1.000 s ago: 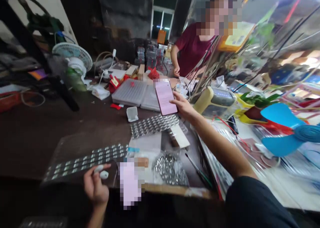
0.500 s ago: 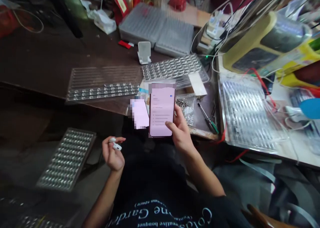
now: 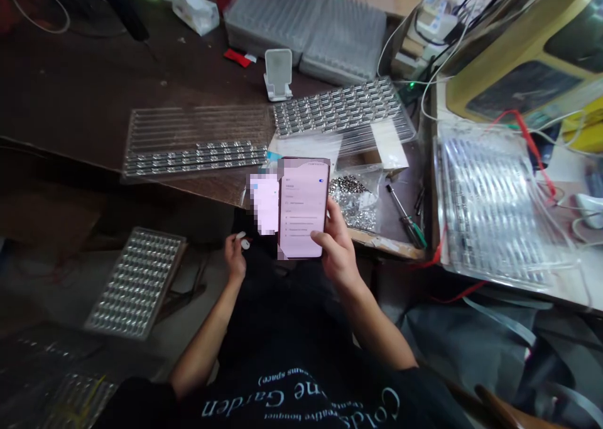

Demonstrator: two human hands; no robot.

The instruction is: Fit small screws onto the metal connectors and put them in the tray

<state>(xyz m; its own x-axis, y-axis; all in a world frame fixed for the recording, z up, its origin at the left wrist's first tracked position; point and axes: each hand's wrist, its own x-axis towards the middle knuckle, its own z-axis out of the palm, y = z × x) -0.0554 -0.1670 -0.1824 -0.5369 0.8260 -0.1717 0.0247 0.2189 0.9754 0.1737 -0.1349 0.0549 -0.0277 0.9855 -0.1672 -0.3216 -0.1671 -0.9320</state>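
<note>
My right hand (image 3: 340,247) grips a smartphone (image 3: 302,212) upright in front of my body, its thumb over the lit screen, which shows a settings-like list with a blue switch. Lower and to the left, my left hand (image 3: 235,257) is closed on small white pieces that look like earbuds (image 3: 244,243). Between the hands, just left of the phone, is a bright, partly pixelated patch (image 3: 266,206); what it is I cannot make out. Behind the phone lies a clear bag of small metal parts (image 3: 358,203).
Clear trays with rows of metal parts lie on the desk, one at left (image 3: 198,149), another at right (image 3: 339,105). A white phone stand (image 3: 278,74) is behind them. A screwdriver (image 3: 406,217) lies right of the bag. Another filled tray (image 3: 136,284) sits low at left; stacked trays (image 3: 490,209) are right.
My left hand has moved up and to the right, closer to the phone, still holding the white pieces. The phone stays nearly in place in my right hand. The camera view has shifted.
</note>
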